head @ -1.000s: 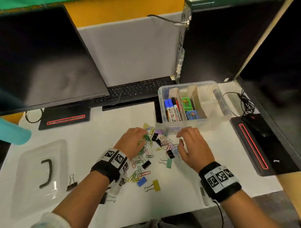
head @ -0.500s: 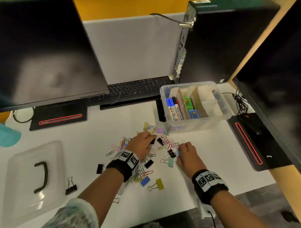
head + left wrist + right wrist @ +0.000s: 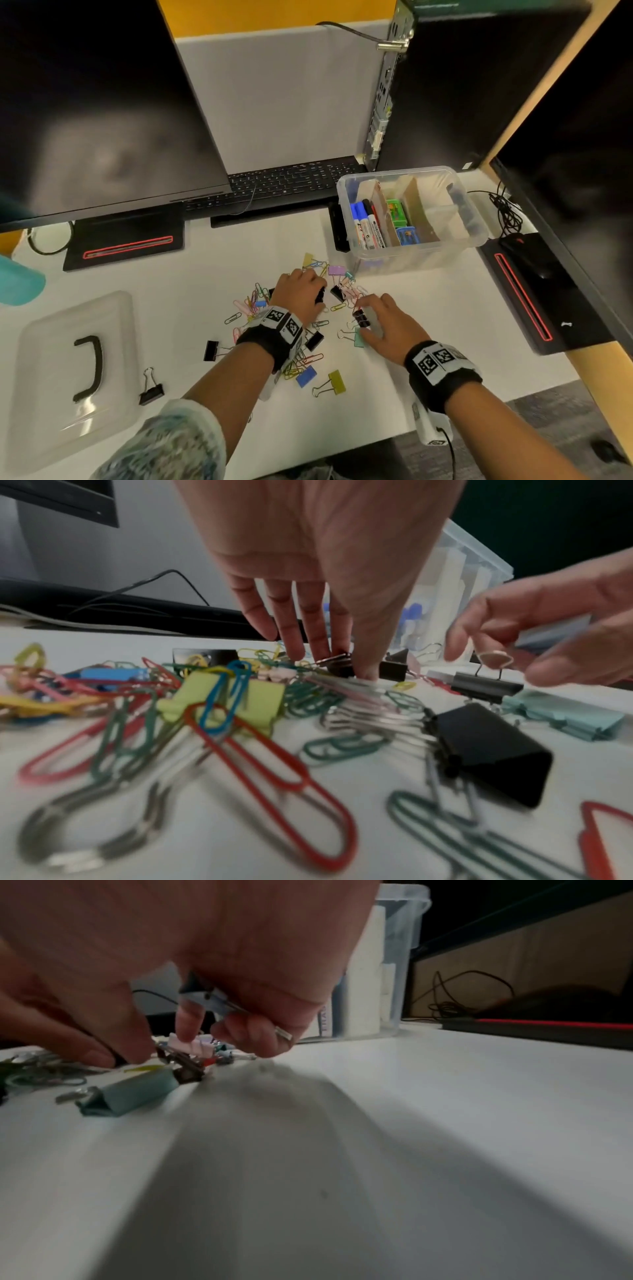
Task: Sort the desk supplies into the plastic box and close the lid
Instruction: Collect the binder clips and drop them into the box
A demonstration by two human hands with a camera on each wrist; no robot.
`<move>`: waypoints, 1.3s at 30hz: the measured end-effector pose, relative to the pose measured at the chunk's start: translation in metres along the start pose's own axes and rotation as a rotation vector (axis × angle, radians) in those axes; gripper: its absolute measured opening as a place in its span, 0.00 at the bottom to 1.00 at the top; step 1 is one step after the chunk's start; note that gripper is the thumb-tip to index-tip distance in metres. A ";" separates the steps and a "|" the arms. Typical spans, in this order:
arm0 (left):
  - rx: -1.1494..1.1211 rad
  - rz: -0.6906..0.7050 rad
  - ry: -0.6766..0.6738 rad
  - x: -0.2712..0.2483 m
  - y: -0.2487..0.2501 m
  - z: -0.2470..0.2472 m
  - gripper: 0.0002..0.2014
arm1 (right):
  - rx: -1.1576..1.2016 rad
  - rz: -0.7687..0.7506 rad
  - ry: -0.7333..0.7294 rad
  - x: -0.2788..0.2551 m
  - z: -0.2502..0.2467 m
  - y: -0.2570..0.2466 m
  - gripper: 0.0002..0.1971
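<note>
Coloured paper clips and binder clips lie in a pile (image 3: 294, 329) on the white desk. Behind it to the right stands the clear plastic box (image 3: 411, 258), lid off, with markers (image 3: 364, 226) and small boxes between its dividers. My left hand (image 3: 318, 294) (image 3: 349, 664) reaches down at the pile's far side, thumb and forefinger pinching a black binder clip (image 3: 339, 665). My right hand (image 3: 363, 315) (image 3: 143, 1047) holds a pale blue binder clip (image 3: 205, 999) in its curled fingers, its thumb and forefinger at another black clip (image 3: 486, 687). A teal clip (image 3: 130, 1093) lies just beside it.
The clear lid (image 3: 51, 342) with a black handle lies at the left. Stray black binder clips (image 3: 150, 394) (image 3: 210, 350) and a yellow one (image 3: 337, 381) lie near the front edge. Keyboard (image 3: 274, 185) and monitors stand behind; a mouse (image 3: 524, 253) sits right of the box.
My right hand has dropped from hovering spread near the box onto the clips at the pile's right side. My left hand has shifted right and forward to a black clip.
</note>
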State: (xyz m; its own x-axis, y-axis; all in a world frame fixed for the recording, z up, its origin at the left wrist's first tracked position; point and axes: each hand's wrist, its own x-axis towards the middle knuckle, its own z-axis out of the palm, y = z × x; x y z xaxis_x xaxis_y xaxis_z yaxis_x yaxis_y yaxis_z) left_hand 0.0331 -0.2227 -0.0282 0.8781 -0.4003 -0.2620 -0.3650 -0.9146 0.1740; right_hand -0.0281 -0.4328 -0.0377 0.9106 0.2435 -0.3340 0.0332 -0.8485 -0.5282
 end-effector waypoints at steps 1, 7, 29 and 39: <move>-0.027 -0.020 0.007 -0.001 -0.001 0.000 0.22 | -0.060 -0.006 -0.023 0.003 0.002 -0.002 0.19; -0.643 -0.178 0.194 -0.028 -0.011 -0.007 0.17 | 0.056 -0.025 0.082 0.011 0.012 0.004 0.10; -0.286 -0.251 0.036 0.017 0.039 0.010 0.22 | 0.555 0.130 0.077 -0.001 -0.006 0.023 0.11; -0.198 -0.229 0.027 0.022 0.034 0.012 0.27 | 1.664 0.408 -0.168 -0.011 -0.025 0.009 0.19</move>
State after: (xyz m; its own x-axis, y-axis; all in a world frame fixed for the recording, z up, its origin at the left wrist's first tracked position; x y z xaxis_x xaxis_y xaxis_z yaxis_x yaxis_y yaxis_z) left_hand 0.0362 -0.2631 -0.0399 0.9396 -0.1804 -0.2910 -0.0911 -0.9510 0.2953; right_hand -0.0270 -0.4547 -0.0190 0.6977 0.2874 -0.6562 -0.6994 0.4714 -0.5372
